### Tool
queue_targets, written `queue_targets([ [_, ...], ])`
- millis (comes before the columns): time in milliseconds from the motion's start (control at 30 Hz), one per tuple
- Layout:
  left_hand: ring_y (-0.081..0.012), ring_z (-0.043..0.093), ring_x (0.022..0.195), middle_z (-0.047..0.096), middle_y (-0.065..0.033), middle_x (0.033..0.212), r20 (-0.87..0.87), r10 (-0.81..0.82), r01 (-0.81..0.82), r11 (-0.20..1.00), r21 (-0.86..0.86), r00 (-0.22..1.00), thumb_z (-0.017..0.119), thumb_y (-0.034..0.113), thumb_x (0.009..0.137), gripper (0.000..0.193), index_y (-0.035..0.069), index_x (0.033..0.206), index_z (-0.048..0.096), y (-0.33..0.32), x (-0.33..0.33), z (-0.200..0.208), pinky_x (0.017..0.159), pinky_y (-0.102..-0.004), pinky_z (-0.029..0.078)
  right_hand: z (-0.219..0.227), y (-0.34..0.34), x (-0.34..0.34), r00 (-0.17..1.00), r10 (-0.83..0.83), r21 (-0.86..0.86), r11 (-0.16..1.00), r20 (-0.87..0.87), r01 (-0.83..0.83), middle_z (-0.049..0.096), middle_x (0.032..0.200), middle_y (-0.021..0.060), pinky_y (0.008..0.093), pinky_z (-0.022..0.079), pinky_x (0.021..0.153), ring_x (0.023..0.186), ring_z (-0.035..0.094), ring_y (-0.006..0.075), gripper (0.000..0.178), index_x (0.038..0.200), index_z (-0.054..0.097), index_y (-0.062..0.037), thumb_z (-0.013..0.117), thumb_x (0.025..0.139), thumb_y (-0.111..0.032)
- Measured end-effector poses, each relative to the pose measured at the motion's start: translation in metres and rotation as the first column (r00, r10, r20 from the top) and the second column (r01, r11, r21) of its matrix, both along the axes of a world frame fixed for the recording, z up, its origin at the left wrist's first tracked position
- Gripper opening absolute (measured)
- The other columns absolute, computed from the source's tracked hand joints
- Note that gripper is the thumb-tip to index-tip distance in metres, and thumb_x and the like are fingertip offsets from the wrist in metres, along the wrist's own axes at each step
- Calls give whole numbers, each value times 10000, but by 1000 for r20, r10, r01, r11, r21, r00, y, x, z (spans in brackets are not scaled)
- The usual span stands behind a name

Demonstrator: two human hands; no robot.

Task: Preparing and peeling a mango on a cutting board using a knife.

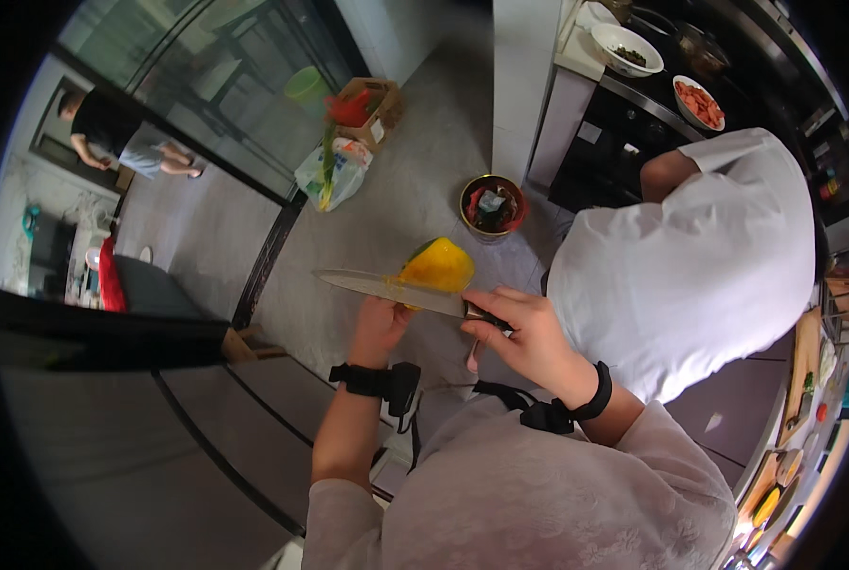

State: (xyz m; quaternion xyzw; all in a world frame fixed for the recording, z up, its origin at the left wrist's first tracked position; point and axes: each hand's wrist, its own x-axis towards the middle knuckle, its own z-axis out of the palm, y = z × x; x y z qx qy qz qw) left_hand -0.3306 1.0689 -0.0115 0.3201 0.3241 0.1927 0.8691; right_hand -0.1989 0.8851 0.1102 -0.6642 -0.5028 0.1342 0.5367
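My right hand [529, 331] grips the dark handle of a kitchen knife [372, 283], whose long blade points left. The blade lies across the near side of a rounded, glossy yellow fruit or squash [448, 262] with a little green on its left edge; I cannot make out its exact kind. My left hand [379, 325] holds this yellow piece from below, its fingers partly hidden behind the blade. Both are held up above the floor. A small waste bin [490, 231] with bags and scraps inside stands just beyond them.
A co-worker in a white shirt [681, 266] stands close on my right. Behind them, bowls of red pieces [698, 103] and dark green food [627, 50] rest by the stove. A cardboard box [383, 116] and plastic bag [339, 180] sit by the glass door; another person [111, 123] is beyond.
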Motion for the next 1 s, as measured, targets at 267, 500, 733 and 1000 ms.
queue_targets([
  [267, -219, 572, 828, 551, -100, 978, -26, -278, 274, 920, 280, 960, 529, 88, 837, 231, 4, 1045, 473, 111, 150, -104, 704, -350, 502, -5, 73, 92, 956, -291, -45, 956, -18, 290, 522, 655, 82, 311, 407, 459, 510, 502, 230, 266, 961, 601, -35, 668, 721, -128],
  [500, -239, 583, 715, 557, -155, 921, -183, -373, 348, 924, -156, 910, 515, -8, 802, 220, -20, 1020, 485, 154, 272, -159, 599, -382, 517, -35, 117, 148, 820, -573, -271, 788, 9, 553, 538, 670, 65, 302, 418, 475, 517, 502, 211, 313, 992, 604, -49, 685, 702, -134],
  [733, -193, 590, 687, 571, -127, 905, -489, -498, 520, 848, -101, 716, 439, 10, 813, 245, -34, 1049, 493, 171, 342, -207, 514, -256, 499, -75, 147, 178, 653, -752, -390, 630, -92, 671, 554, 697, 80, 304, 439, 515, 556, 540, 232, 301, 977, 610, -45, 687, 697, -125],
  [1000, -195, 597, 700, 543, -113, 894, -576, -560, 597, 788, -148, 596, 478, 48, 805, 512, 5, 1281, 296, 176, 410, -288, 589, -264, 528, -116, 158, 209, 606, -791, -524, 552, -84, 648, 574, 695, 83, 309, 438, 494, 534, 548, 235, 292, 960, 611, -32, 690, 697, -130],
])
